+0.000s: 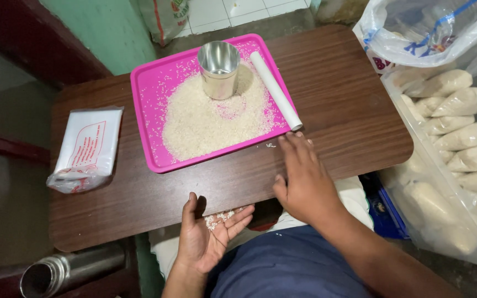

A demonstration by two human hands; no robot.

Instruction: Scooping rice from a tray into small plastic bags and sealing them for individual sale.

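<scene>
- A pink tray (146,105) sits on the brown wooden table (349,110) and holds a wide heap of white rice (205,124), with loose grains scattered over its bare floor
- A shiny metal cup (218,69) stands upright in the far part of the heap; its mouth faces up and what is inside cannot be told
- A white tube (275,90) lies along the tray's right side, its near end jutting past the rim
- The left hand (208,237) is cupped palm up just below the table's near edge, fingers spread and unclenched, with a small pile of rice grains (219,218) lying in the palm
- The right hand (303,179) lies flat, palm down, on the table by the near edge, fingers loose and gripping nothing; its fingertips sit just beside the tray's near right corner and a few stray grains (270,145)
- The 2 hands are near each other, the grains in the left palm lying lower than the right hand and to its left
- A folded stack of clear plastic bags (86,146) with red print rests on the table's left end
- At right, a big clear sack (470,182) holds many small filled packets of rice (465,102)
- A steel cylinder (70,270) lies at lower left
</scene>
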